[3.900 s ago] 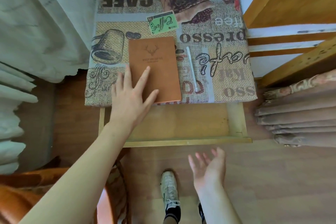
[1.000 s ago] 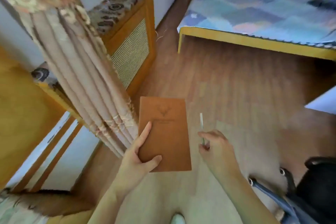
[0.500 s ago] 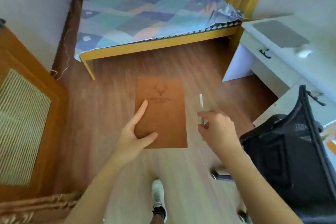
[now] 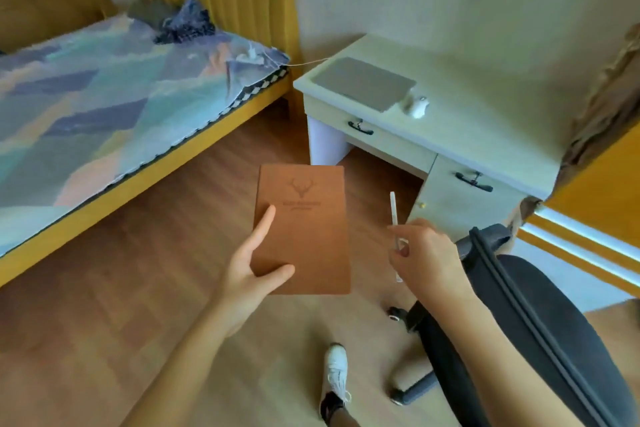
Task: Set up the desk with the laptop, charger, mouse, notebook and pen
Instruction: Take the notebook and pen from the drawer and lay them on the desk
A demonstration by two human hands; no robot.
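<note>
My left hand [image 4: 250, 265] grips the lower left corner of a brown notebook [image 4: 308, 218] with a deer emblem, held flat above the floor. My right hand [image 4: 424, 258] pinches a white pen [image 4: 393, 210] that points upward. Ahead to the right stands a pale desk [image 4: 485, 121]. A closed grey laptop [image 4: 363, 82] lies on its left end, and a white mouse [image 4: 418, 106] sits just right of it. A thin white cable [image 4: 308, 62] runs from the bed toward the desk's back left corner.
A black office chair [image 4: 519, 315] stands close at the right, between me and the desk. A bed [image 4: 104, 104] with a patterned cover and yellow frame fills the left. The desk has drawers with black handles [image 4: 360, 126]. The wooden floor lies beneath, and my white shoe [image 4: 336, 371] is below.
I took the notebook and pen off the patterned table, then turned right across the room. The desk has come into fuller view ahead; both hands keep their hold.
</note>
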